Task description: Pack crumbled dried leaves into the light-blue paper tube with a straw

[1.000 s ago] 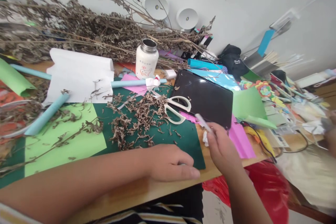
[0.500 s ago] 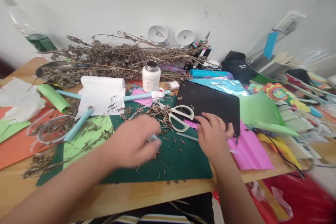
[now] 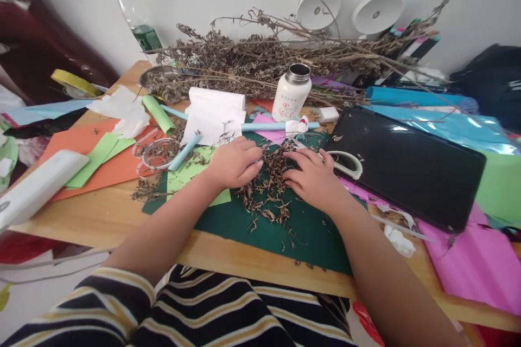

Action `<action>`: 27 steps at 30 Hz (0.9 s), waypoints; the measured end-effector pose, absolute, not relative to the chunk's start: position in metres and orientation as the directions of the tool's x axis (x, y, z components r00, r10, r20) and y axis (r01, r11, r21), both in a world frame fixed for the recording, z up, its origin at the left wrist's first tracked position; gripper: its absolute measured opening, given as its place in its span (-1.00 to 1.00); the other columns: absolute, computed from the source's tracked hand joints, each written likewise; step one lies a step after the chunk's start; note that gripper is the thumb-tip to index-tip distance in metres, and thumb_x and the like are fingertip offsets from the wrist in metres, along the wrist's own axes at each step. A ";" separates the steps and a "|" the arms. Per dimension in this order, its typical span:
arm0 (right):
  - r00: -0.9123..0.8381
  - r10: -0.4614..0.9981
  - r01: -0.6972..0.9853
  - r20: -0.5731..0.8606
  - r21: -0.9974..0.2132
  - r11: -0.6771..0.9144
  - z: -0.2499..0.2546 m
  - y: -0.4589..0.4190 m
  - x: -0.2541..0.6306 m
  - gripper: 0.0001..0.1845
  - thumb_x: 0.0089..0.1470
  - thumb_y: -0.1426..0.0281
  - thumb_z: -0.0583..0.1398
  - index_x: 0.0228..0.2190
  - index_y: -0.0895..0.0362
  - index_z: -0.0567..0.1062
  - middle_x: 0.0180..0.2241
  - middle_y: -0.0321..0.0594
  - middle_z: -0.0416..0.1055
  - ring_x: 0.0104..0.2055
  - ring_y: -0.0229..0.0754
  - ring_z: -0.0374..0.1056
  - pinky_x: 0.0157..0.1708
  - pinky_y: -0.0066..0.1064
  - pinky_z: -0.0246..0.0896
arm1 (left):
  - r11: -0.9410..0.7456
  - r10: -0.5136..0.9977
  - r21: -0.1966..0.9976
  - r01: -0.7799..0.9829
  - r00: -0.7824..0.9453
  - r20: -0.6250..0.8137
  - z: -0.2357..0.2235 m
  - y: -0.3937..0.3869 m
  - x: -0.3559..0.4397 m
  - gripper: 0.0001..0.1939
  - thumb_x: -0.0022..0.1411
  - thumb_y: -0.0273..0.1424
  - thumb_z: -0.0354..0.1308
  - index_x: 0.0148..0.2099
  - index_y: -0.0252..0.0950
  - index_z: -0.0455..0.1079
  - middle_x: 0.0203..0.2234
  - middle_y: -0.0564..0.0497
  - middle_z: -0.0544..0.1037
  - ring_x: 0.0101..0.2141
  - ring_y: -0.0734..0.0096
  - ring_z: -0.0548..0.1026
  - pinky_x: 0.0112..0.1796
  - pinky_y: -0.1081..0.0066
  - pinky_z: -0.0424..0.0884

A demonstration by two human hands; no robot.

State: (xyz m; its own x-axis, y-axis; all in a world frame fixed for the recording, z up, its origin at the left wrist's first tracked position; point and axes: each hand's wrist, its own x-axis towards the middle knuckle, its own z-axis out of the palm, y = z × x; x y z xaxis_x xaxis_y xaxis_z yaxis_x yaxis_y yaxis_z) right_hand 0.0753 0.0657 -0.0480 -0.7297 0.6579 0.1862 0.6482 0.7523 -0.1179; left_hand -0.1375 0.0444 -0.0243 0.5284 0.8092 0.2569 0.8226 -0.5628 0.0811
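My left hand rests at the left side of a loose heap of dried leaves, fingers curled together; what they hold, if anything, is hidden. On the heap's right side lies my right hand, its fingers spread and touching the leaves. Under the heap is a dark green mat. White-handled scissors lie just beyond my right hand, their blades partly covered by leaves. A thin whitish stick lies to the right of my right forearm.
A white open-necked bottle stands behind the heap, near a light blue paper tube. Dried branches line the wall. To the right lies a black tablet-like panel; orange paper and a white roll lie left.
My right hand has let go of the whitish stick and moved left onto the leaves. My left hand has moved up to the heap from the table's front edge. The view has swung left.
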 end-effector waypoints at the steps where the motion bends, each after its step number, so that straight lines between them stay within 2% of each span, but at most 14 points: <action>1: -0.726 0.661 0.652 0.192 -0.114 0.749 -0.048 0.065 0.075 -0.86 -0.01 0.38 0.08 -0.49 0.03 0.44 -0.01 -0.22 0.21 0.07 0.01 -0.02 -0.03 0.08 -0.32 | -0.569 0.804 0.074 0.819 0.535 0.260 -0.023 0.044 -0.137 -0.69 0.16 -0.33 -0.29 -0.49 -0.31 0.19 -0.55 -0.07 0.28 -0.46 0.26 0.21 -0.41 0.31 0.21; 5: -0.716 0.660 0.659 0.228 -0.091 0.746 -0.042 0.066 0.075 -0.83 0.00 0.39 0.07 -0.53 0.04 0.43 -0.02 -0.27 0.23 0.06 -0.04 0.01 -0.02 0.01 -0.24 | -0.607 0.770 0.045 0.793 0.574 0.277 -0.020 0.042 -0.137 -0.67 0.18 -0.34 -0.30 -0.50 -0.32 0.19 -0.57 -0.05 0.28 -0.47 0.30 0.22 -0.40 0.34 0.21; 9: -0.680 0.682 0.685 0.270 -0.100 0.722 -0.037 0.069 0.082 -0.78 0.07 0.37 -0.02 -0.46 0.03 0.41 -0.08 -0.29 0.30 0.00 -0.13 0.10 0.00 -0.08 -0.24 | -0.624 0.760 0.045 0.780 0.593 0.268 -0.022 0.043 -0.138 -0.60 0.23 -0.29 -0.34 -0.52 -0.31 0.18 -0.59 -0.03 0.27 -0.48 0.32 0.23 -0.41 0.36 0.20; 12: -0.619 0.732 0.733 0.286 -0.124 0.669 -0.038 0.074 0.088 -0.78 0.08 0.39 -0.04 -0.38 0.06 0.40 -0.27 -0.23 0.42 -0.17 -0.13 0.23 -0.03 -0.04 -0.24 | -0.596 0.785 0.053 0.801 0.568 0.247 -0.017 0.043 -0.138 -0.55 0.22 -0.19 -0.36 -0.53 -0.31 0.18 -0.58 -0.04 0.27 -0.48 0.31 0.23 -0.44 0.36 0.20; 15: -0.569 0.762 0.767 0.309 -0.136 0.627 -0.039 0.072 0.086 -0.78 0.07 0.39 -0.02 -0.27 0.09 0.37 -0.26 -0.16 0.41 -0.17 -0.07 0.21 -0.06 0.02 -0.27 | -0.535 0.828 0.034 0.844 0.515 0.220 -0.009 0.038 -0.137 -0.54 0.19 -0.12 -0.30 -0.53 -0.32 0.17 -0.57 -0.05 0.29 -0.47 0.29 0.24 -0.47 0.36 0.20; 17: -0.598 0.740 0.741 0.307 -0.138 0.657 -0.039 0.066 0.078 -0.78 0.05 0.34 0.01 -0.24 0.02 0.36 -0.20 -0.21 0.37 -0.13 -0.09 0.18 -0.05 -0.04 -0.25 | -0.491 0.853 0.008 0.871 0.479 0.204 -0.008 0.033 -0.137 -0.59 0.17 -0.15 -0.22 -0.55 -0.31 0.16 -0.58 -0.04 0.30 -0.46 0.28 0.25 -0.48 0.37 0.19; 19: -0.665 0.688 0.683 0.292 -0.137 0.718 -0.041 0.059 0.067 -0.78 0.02 0.28 0.05 -0.24 -0.05 0.36 -0.17 -0.27 0.34 -0.10 -0.13 0.15 -0.03 -0.10 -0.25 | -0.470 0.863 0.007 0.882 0.459 0.210 -0.010 0.027 -0.137 -0.66 0.17 -0.27 -0.18 -0.58 -0.31 0.14 -0.63 -0.02 0.28 -0.48 0.30 0.25 -0.48 0.38 0.20; 23: -0.747 0.605 0.591 0.274 -0.142 0.794 -0.045 0.050 0.052 -0.85 0.02 0.31 0.05 -0.38 0.01 0.41 -0.09 -0.26 0.27 -0.04 -0.10 0.07 0.00 -0.05 -0.35 | -0.501 0.835 0.052 0.864 0.467 0.291 -0.019 0.020 -0.139 -0.70 0.12 -0.45 -0.18 -0.64 -0.30 0.11 -0.69 0.01 0.25 -0.53 0.37 0.22 -0.47 0.39 0.20; 25: -0.737 0.612 0.580 0.287 -0.197 0.791 -0.045 0.050 0.052 -0.81 0.04 0.31 0.03 -0.44 0.04 0.42 -0.12 -0.28 0.29 -0.06 -0.13 0.10 -0.02 -0.08 -0.30 | -0.517 0.817 0.068 0.853 0.468 0.336 -0.021 0.018 -0.141 -0.71 0.12 -0.44 -0.15 -0.63 -0.30 0.13 -0.69 0.00 0.26 -0.53 0.37 0.22 -0.46 0.39 0.21; 27: -0.701 0.638 0.571 0.317 -0.287 0.770 -0.043 0.052 0.056 -0.80 0.06 0.29 0.01 -0.42 0.02 0.42 -0.19 -0.28 0.33 -0.11 -0.17 0.14 -0.08 -0.15 -0.17 | -0.533 0.809 0.105 0.839 0.469 0.354 -0.021 0.018 -0.141 -0.73 0.13 -0.42 -0.12 -0.60 -0.31 0.18 -0.66 -0.01 0.29 -0.51 0.37 0.23 -0.44 0.37 0.22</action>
